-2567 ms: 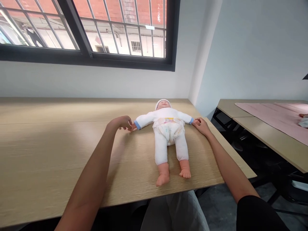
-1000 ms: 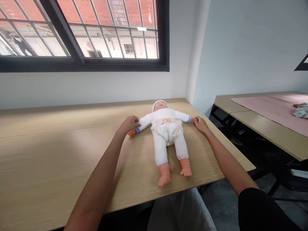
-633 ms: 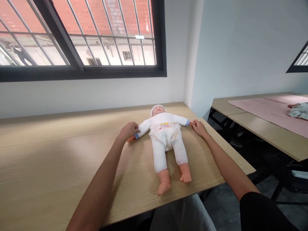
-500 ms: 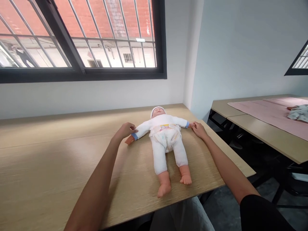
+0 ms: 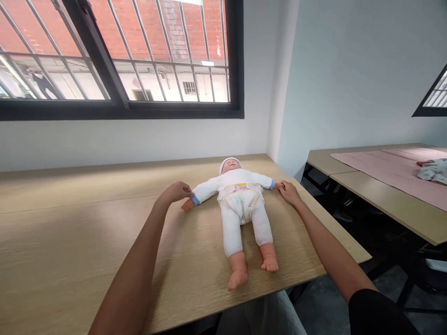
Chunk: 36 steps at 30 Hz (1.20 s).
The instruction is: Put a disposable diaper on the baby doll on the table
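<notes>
A baby doll (image 5: 240,204) lies on its back on the wooden table (image 5: 87,242), arms spread, its feet toward the near edge. It wears a white cap, a white long-sleeved top with blue cuffs, a diaper and white leggings. My left hand (image 5: 179,190) has its fingers pinched together at the doll's cuff on the left side. On the right side, my right hand (image 5: 287,190) is closed round the doll's small hand, just beyond the other blue cuff.
A dark-framed barred window (image 5: 167,109) is in the wall behind the table. To the right, a second table (image 5: 384,197) bears a pink mat (image 5: 377,174) and a patterned cloth item (image 5: 435,171). Dark chair parts show at the lower right.
My left hand has shifted slightly left, its fingers now at the cuff's outer edge. My right hand has hardly moved. The doll lies the same way, and the view has tilted slightly up.
</notes>
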Available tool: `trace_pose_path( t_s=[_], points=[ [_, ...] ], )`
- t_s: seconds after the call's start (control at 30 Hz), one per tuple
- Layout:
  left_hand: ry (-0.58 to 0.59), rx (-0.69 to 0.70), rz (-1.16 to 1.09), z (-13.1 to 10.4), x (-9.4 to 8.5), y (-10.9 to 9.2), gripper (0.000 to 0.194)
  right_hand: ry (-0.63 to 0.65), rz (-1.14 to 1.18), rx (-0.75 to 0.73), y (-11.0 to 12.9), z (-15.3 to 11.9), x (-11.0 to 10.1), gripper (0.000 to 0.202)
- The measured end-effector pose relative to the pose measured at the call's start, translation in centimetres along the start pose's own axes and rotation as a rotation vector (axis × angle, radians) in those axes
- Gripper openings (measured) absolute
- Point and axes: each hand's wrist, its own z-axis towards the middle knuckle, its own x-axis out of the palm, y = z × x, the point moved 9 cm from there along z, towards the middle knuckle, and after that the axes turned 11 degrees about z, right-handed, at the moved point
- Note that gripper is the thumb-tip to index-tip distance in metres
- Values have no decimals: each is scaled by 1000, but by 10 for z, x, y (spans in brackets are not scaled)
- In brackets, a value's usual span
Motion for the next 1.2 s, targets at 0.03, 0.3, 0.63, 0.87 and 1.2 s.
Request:
trace_pose_path(
  t_s=[0.03, 0.3, 0.63, 0.87, 1.2],
  points=[
    [-17, -4, 8, 0, -1, 1, 19, 1, 2, 1, 0, 0, 0, 24],
    [-121, -16, 4, -1, -12, -2, 19, -24, 43, -22, -3, 3, 2, 24],
    [-18, -27, -209, -2, -2, -5, 39, -52, 209, -52, 0, 7, 3, 33],
    [-135, 27, -250, 3, -4, -5, 37, -51, 295, -54, 12, 10, 14, 32],
    [-185, 42, -174, 6, -6, -10, 30, -74, 339, -20, 11, 11, 13, 29]
  ],
)
